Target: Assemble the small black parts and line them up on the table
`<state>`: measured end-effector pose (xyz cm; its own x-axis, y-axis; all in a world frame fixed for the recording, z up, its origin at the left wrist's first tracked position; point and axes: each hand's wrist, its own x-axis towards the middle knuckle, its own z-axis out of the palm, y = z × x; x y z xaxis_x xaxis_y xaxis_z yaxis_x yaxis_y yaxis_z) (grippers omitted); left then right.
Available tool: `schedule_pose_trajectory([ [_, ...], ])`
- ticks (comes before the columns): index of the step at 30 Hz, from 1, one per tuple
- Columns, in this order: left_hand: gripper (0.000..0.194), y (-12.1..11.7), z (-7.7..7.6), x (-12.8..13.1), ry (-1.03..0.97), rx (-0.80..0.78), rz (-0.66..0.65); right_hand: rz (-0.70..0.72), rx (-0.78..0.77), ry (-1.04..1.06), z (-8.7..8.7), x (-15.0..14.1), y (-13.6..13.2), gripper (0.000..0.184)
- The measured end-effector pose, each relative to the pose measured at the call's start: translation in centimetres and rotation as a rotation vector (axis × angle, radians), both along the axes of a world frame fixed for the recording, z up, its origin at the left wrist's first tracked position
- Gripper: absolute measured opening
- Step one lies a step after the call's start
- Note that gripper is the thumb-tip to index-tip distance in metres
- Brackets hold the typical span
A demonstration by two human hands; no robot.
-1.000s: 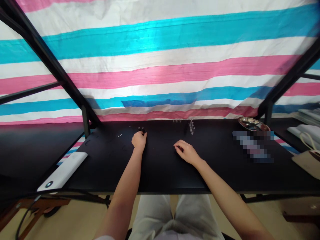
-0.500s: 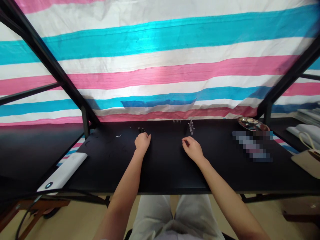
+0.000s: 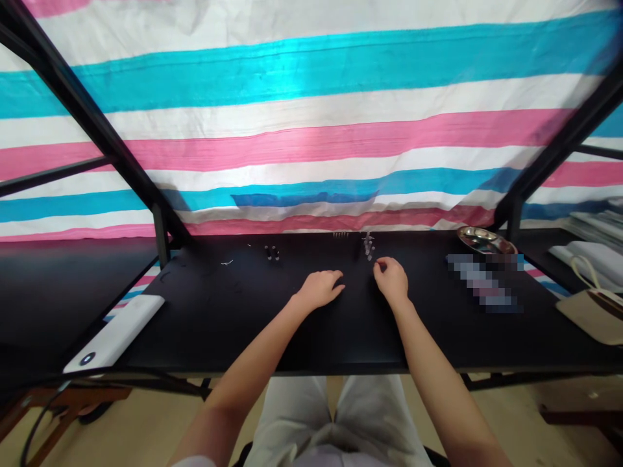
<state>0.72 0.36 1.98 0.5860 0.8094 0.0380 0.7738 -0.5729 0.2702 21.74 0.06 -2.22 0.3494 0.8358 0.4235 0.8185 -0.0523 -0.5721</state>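
Note:
My left hand [image 3: 321,288] is over the middle of the black tabletop, thumb and fingers apart, with nothing visible in it. To its right, my right hand [image 3: 392,280] has its thumb and forefinger drawn together in a pinch. Whatever they hold, if anything, is too small to make out. Just beyond those fingertips lies a cluster of small clear-grey pieces [image 3: 368,248]. A row of tiny pale pieces [image 3: 341,234] runs along the back edge. Left of my left hand are several small dark cylinders with pale ends [image 3: 272,253], apart from both hands.
Thin white scraps [image 3: 227,263] lie on the black table [image 3: 204,331] at left. A white power bank [image 3: 114,334] with a cable sits at the left edge. At the back right is a shiny metal dish [image 3: 487,242], with a blurred item [image 3: 487,285] in front. Black frame posts flank the table.
My left hand has moved right, away from the dark cylinders, which now show fully. My right hand has shifted right, to just in front of the clear-grey pieces.

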Motion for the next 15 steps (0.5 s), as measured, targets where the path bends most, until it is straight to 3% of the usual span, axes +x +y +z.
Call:
schedule_pose_trajectory([
  [9,0.070,2.9,0.2,5.4,0.052,0.044,0.076,-0.042,-0.035,-0.026,-1.8,0.7,2.5,0.023],
  [15,0.047,4.6,-0.5,7.4,0.075,0.084,0.142,-0.068,-0.101,0.005,-1.8,0.7,3.6,0.028],
])
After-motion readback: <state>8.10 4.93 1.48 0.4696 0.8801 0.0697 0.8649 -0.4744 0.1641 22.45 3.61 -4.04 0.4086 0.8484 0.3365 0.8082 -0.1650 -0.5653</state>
